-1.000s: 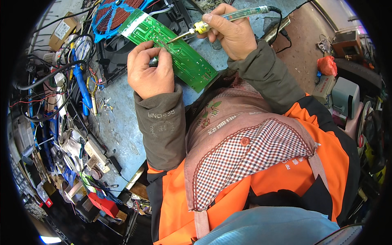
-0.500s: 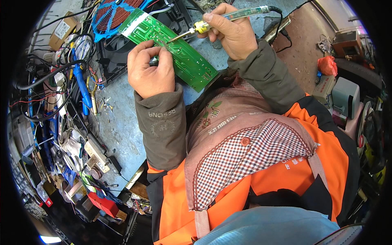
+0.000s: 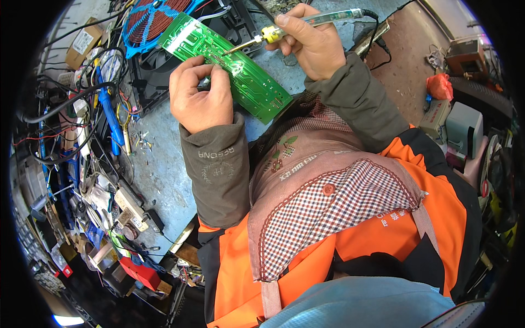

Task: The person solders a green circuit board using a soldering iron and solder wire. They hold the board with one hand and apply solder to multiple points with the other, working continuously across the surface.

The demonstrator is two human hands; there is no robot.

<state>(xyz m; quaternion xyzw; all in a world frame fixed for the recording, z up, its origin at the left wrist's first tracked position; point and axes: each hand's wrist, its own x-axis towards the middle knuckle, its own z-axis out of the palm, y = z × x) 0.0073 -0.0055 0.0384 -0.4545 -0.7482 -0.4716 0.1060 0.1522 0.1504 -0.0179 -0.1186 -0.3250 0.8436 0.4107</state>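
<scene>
My right hand [image 3: 314, 41] grips a soldering iron [image 3: 333, 17] with a clear handle and a yellow collar. Its metal tip points down-left and meets, or nearly meets, the solder side of a long green circuit board [image 3: 257, 90]. My left hand [image 3: 202, 95] is closed at the board's near edge, thumb and fingertips pinched around something at the edge. A small pale part shows between thumb and fingers, too hidden to name. The board lies tilted, its upper left end near a round copper coil [image 3: 156, 22] on a blue frame.
A black housing [image 3: 147, 82] sits under the coil. Tangled cables, a blue-handled tool [image 3: 109, 115] and a white power strip [image 3: 130, 208] crowd the left of the blue-grey bench [image 3: 164, 169]. Small boxes and a red plastic bag [image 3: 439, 87] lie at right.
The board and my left hand have shifted very slightly, and glare on the board has changed. The iron's tip has moved slightly up the board. My right hand keeps its hold.
</scene>
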